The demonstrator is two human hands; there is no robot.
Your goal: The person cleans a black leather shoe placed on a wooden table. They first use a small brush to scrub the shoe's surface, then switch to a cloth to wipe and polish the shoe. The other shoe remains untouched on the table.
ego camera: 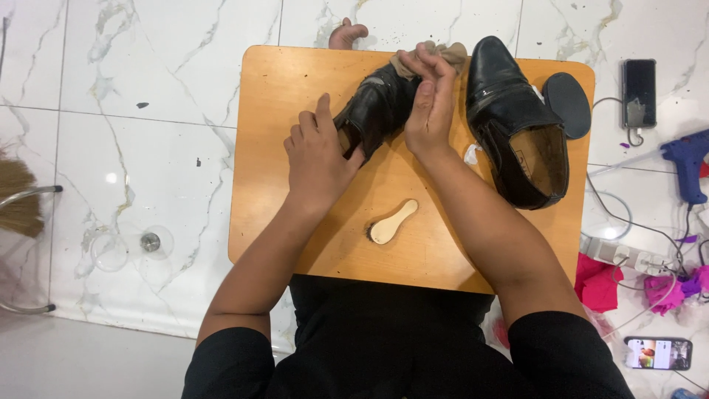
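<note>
**Black shoe held and rubbed with a cloth on a small wooden table**

Black shoe (377,107) lying across the far middle of the wooden table (295,74), toe toward the far right, opening toward the near left. Gripped at the opening by the left hand (317,151): fingers (347,144) tucked inside, thumb up along the outer side. Pressed near the toe by the right hand (430,96), closed around a beige cloth (443,53) bunched against the leather; part of the shoe hidden behind that hand.

Just to the right, a second black shoe (517,122), on its sole, heel toward the near edge, brown lining visible inside. Very close to the cloth and the right hand, but touching or not, hard to tell. Beside its toe, at the far right corner, a dark oval insole (567,103). A scrap of white paper (470,154) between the right wrist and the second shoe.

Nearer on the table, apart from both hands, a small wooden brush (394,222), bristles down.

At the far edge, bare toes (347,33) on the white marble floor (148,148). On the floor to the right, a dark phone (639,92), a blue glue gun (687,162), cables, a white power strip (617,251), pink cloth pieces (598,284) and another phone (657,353) with a lit screen. To the left, a broom (18,196) and a clear glass lid (133,247).
</note>
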